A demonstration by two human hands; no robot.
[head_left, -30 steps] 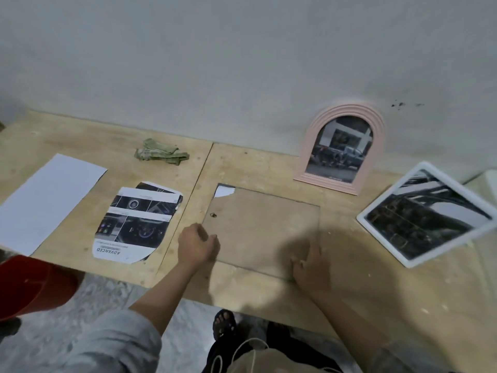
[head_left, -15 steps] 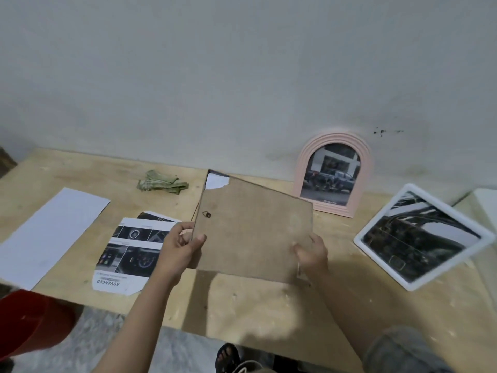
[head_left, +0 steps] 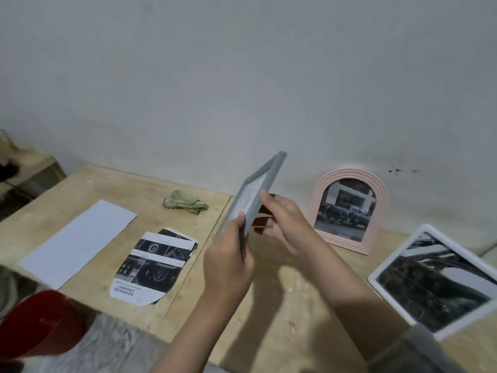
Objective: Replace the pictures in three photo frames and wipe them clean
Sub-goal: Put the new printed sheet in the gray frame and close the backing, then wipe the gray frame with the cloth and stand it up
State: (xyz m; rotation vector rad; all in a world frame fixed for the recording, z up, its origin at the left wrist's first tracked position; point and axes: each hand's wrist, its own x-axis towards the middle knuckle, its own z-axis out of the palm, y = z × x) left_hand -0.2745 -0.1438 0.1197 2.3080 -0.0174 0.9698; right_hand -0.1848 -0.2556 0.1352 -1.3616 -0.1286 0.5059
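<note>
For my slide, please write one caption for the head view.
Both hands hold a grey frame upright above the wooden table.

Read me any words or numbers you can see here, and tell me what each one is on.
"ADVANCED": on the cut-out printed picture, upside down to the camera.
Small print beside it: too small to read.
Line under the pink arched frame's photo: blurred.
Grey frame in both hands: nothing legible.

A red bucket (head_left: 40,324) sits below my worktop's (head_left: 282,305) near left edge, on speckled floor (head_left: 113,343).
</note>
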